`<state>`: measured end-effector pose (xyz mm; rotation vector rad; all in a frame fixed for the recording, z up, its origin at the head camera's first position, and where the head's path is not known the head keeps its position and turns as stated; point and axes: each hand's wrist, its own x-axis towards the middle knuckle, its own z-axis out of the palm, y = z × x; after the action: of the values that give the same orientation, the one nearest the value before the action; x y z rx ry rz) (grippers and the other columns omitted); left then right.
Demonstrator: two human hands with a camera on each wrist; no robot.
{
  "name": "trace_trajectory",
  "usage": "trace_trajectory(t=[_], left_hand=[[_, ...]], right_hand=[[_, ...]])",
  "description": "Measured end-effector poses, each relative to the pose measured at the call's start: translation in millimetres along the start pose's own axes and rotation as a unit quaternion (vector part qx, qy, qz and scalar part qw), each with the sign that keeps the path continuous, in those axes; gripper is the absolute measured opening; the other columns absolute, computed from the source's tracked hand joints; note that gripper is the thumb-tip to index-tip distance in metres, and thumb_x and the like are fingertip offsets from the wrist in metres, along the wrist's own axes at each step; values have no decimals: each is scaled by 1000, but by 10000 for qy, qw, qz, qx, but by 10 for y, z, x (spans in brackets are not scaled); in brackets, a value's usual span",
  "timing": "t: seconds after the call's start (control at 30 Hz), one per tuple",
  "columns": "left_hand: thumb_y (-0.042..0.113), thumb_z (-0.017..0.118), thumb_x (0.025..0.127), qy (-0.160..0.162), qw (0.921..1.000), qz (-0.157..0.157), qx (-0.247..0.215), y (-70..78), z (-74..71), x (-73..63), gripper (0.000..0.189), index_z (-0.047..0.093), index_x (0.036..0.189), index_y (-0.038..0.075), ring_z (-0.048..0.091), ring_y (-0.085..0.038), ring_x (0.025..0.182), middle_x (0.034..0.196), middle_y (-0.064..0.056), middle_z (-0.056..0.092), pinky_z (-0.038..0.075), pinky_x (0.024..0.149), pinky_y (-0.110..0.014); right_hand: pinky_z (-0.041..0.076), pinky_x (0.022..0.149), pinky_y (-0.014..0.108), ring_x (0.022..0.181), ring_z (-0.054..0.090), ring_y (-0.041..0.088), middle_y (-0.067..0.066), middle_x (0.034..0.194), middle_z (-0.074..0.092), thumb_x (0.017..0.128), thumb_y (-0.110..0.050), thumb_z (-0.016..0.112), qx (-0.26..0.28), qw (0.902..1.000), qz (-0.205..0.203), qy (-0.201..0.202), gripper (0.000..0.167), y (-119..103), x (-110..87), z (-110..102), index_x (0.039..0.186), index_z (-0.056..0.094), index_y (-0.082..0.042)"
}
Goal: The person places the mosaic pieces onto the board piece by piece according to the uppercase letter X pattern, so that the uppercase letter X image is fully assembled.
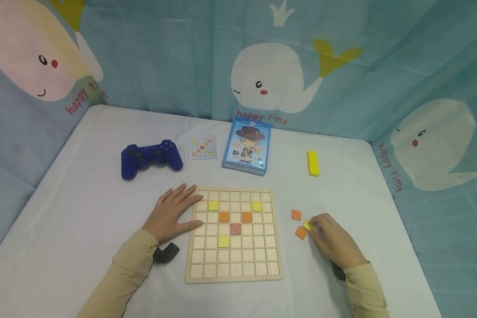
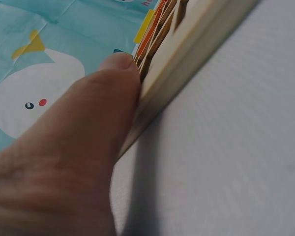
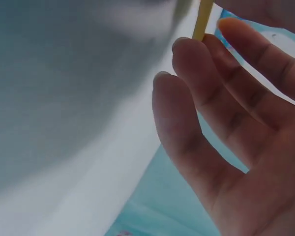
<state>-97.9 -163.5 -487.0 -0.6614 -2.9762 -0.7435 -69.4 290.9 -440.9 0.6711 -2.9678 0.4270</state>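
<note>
A wooden grid board point(image 1: 236, 279) lies flat on the table, bearing three yellow tiles, two orange tiles and one red tile point(image 1: 236, 229). My left hand point(image 1: 173, 213) rests spread at the board's left edge, its thumb point(image 2: 96, 93) touching the frame in the left wrist view. To the right of the board, my right hand point(image 1: 335, 238) pinches a yellow square tile point(image 1: 308, 225) between thumb and fingers; the tile shows edge-on point(image 3: 203, 19) in the right wrist view. Beside those fingertips lie two loose orange tiles, one nearer point(image 1: 300, 232) and one farther back point(image 1: 296, 214).
Behind the board are a blue game controller point(image 1: 152, 159), a printed grid card point(image 1: 201, 147) and a blue card-game box point(image 1: 247, 145). A yellow block point(image 1: 312, 163) lies at the back right. A whale-print curtain point(image 1: 183, 57) hangs around the white table point(image 1: 103, 132).
</note>
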Motion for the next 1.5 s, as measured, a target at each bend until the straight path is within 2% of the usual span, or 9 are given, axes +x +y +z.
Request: trace_trajectory(t=[0.13,0.27,0.37,0.5,0.7,0.83,1.23,1.5], left_hand=[[60,62,83,49,10000,35,27,-5,18,-4,69,49,140,24,22,-30,145,155,-4,34,14,117,-53],[61,62,83,60,10000,36,44,-7,22,-6,69,49,140,24,22,-30,145,155,-4,34,14,117,-53],[61,62,82,23,10000,20,35,-6,17,-6,70,48,141,25,20,-29,146,155,-3,33,13,118,-52],[61,62,82,0,10000,16,27,-6,17,0,71,48,141,25,19,-29,146,156,-3,32,12,118,-52],[61,62,83,53,10000,49,35,-12,37,10,70,48,141,25,21,-29,145,155,-3,33,14,117,-53],[61,62,83,16,10000,22,0,-5,34,12,70,48,141,25,20,-29,146,155,-3,32,13,118,-52],[64,59,83,-104,9999,-68,83,-24,7,15,70,47,141,27,18,-28,147,156,-1,30,11,119,-51],[64,59,83,-153,9998,-91,88,-18,8,20,70,46,142,27,18,-28,147,157,-1,30,11,119,-51]], right_hand=[[55,66,26,80,60,11,-1,99,59,74,-1,79,222,9984,-446,261,34,-104,92,-17,99,58,-9],[55,70,25,84,61,13,-1,99,58,73,3,78,450,9935,-993,323,34,-293,203,5,97,58,-8],[55,74,24,87,60,12,0,102,59,72,5,77,593,9879,-1424,186,35,-463,282,56,99,58,-7],[54,74,19,85,59,6,-2,103,59,76,0,75,727,9813,-1780,-127,32,-686,379,151,102,58,-8],[54,80,19,94,61,7,-5,102,61,82,-5,71,791,9746,-2040,-478,23,-916,469,269,100,60,-11],[54,82,21,94,62,8,-5,100,61,84,-7,70,690,9706,-2241,-554,19,-1004,500,290,101,61,-10],[53,80,22,89,60,8,-5,97,61,86,-10,69,473,9651,-2529,-480,14,-1074,512,311,98,61,-11],[53,79,22,88,59,8,-6,97,59,87,-11,69,438,9669,-2447,-572,12,-1100,518,332,96,62,-13]])
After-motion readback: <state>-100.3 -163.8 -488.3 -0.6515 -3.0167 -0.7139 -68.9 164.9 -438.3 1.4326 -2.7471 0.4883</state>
